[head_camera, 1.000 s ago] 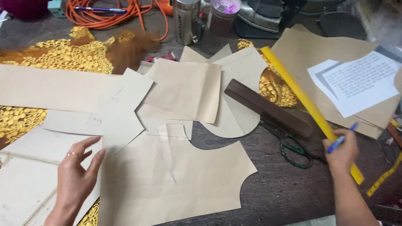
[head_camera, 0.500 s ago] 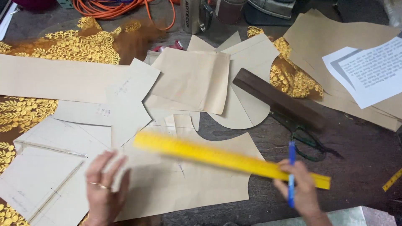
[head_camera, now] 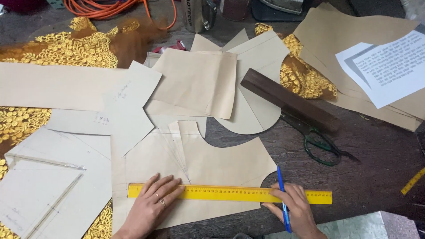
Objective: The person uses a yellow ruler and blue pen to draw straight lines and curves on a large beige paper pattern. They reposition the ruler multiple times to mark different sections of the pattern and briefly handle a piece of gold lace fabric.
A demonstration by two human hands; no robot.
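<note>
Both hands work the yellow ruler [head_camera: 230, 194] on the paper pattern [head_camera: 199, 163]: my left hand [head_camera: 152, 203] presses it flat and open, my right hand [head_camera: 294, 208] grips a blue pen [head_camera: 283, 199] at its edge, so I judge line-marking calls for steadiness.

Bare dark desk [head_camera: 376, 150] to the right of the yellow ruler [head_camera: 230, 193], open as far as the green-handled scissors [head_camera: 321, 141] and the dark wooden block [head_camera: 290, 99] lying slantwise farther off. Near right corner taken by a pale grey slab [head_camera: 367, 225]. Left half covered flat by paper pattern pieces [head_camera: 88, 146] and gold lace [head_camera: 66, 48]: low, easy to pass over. Far edge crowded by an orange cable [head_camera: 110, 8] and a metal cup [head_camera: 199, 15]. Left hand [head_camera: 152, 208] and right hand [head_camera: 296, 212] pressing the ruler near the front edge
</note>
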